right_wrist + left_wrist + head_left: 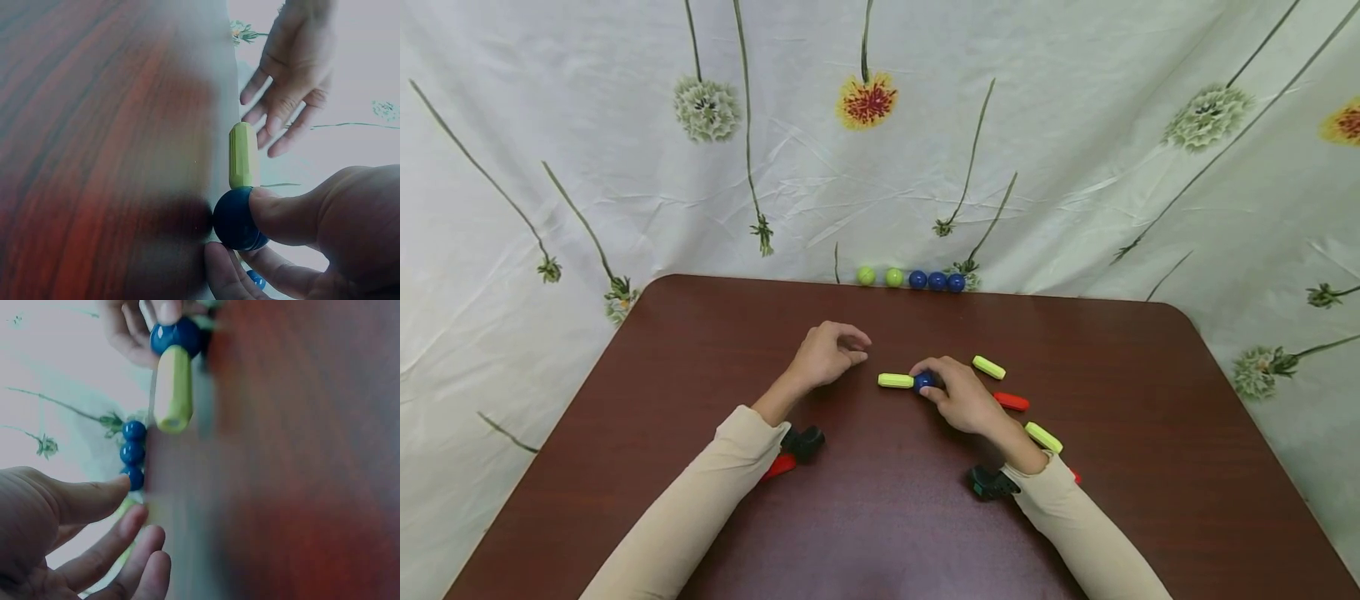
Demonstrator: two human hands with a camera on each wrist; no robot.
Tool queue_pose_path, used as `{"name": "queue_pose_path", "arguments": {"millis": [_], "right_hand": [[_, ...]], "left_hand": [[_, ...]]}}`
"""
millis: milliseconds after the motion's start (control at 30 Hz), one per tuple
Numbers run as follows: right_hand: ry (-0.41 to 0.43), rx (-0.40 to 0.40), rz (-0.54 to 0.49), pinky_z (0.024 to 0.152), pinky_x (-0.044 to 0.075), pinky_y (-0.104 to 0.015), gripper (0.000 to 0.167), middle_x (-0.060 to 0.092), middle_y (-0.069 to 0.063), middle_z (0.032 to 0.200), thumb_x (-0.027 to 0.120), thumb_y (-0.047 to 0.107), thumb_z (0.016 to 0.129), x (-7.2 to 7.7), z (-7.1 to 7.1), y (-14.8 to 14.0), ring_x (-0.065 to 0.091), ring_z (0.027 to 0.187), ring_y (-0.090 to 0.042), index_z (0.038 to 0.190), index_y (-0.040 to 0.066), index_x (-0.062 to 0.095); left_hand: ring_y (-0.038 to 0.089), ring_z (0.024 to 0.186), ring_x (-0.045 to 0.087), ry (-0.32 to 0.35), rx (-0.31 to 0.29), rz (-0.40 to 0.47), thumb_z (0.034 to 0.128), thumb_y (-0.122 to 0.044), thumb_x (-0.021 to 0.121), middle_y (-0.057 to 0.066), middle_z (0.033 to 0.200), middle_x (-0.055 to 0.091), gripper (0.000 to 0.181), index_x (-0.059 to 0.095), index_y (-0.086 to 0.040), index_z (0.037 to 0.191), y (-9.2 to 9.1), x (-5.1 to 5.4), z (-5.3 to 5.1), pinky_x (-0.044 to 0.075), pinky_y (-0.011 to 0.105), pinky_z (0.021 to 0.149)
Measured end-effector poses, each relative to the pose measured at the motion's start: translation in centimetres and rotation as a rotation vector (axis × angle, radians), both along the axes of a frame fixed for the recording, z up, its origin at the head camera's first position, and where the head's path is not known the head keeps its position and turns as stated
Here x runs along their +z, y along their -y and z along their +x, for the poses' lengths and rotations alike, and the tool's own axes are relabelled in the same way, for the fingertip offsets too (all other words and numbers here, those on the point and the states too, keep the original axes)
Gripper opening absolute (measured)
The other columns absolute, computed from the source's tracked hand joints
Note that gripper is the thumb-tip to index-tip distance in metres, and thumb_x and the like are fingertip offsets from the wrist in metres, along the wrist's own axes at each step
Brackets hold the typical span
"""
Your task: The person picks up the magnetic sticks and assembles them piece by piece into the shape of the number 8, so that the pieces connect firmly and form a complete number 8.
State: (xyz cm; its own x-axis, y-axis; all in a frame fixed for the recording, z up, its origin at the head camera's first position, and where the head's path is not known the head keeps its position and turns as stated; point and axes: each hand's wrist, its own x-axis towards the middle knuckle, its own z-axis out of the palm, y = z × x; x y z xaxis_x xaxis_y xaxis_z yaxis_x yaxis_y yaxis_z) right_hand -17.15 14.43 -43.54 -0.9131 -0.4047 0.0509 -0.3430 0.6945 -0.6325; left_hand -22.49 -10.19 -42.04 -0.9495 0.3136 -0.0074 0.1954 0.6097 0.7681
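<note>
Between the thumb and fingers of my right hand [958, 398] is a pinched blue ball [233, 220], close to the table surface. A ribbed yellow-green rod [895, 381] extends leftward from the ball, its end meeting it; whether the two are joined I cannot tell. In the left wrist view, the rod's free end shows a small hole. My left hand [824, 356] hovers to the left of the rod, fingers loosely bent and apart, touching nothing.
Right of my right hand lie a yellow-green rod [988, 367], a red rod [1011, 402] and another yellow-green rod [1043, 437]. A red rod [780, 467] is partly hidden by my left wrist. Green balls [866, 276] and blue balls [937, 281] line the table's far edge.
</note>
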Motion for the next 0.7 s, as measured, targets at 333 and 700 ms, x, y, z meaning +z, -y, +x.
{"name": "queue_pose_path", "arguments": {"millis": [333, 700], "right_hand": [[0.001, 0.003, -0.006, 0.078, 0.043, -0.034, 0.022, 0.064, -0.008, 0.109, 0.067, 0.009, 0.096, 0.1, 0.1, 0.0, 0.052, 0.086, -0.019, 0.118, 0.013, 0.067], [0.011, -0.003, 0.0, 0.081, 0.045, -0.036, 0.022, 0.065, -0.009, 0.112, 0.066, 0.009, 0.096, 0.1, 0.0, -0.1, 0.054, 0.091, -0.02, 0.118, 0.014, 0.067]], "left_hand": [[0.033, 0.109, 0.066, 0.008, 0.019, 0.001, 0.0949, -0.013, 0.069, 0.015, 0.12, 0.071, 0.025, 0.072, -0.004, 0.118, 1.0, 1.5, -4.7, 0.052, 0.046, 0.091], [0.035, 0.119, 0.061, 0.0, 0.063, 0.025, 0.0964, -0.013, 0.067, 0.016, 0.133, 0.062, 0.031, 0.067, -0.005, 0.127, -0.2, 0.8, -9.2, 0.051, 0.046, 0.093]]}}
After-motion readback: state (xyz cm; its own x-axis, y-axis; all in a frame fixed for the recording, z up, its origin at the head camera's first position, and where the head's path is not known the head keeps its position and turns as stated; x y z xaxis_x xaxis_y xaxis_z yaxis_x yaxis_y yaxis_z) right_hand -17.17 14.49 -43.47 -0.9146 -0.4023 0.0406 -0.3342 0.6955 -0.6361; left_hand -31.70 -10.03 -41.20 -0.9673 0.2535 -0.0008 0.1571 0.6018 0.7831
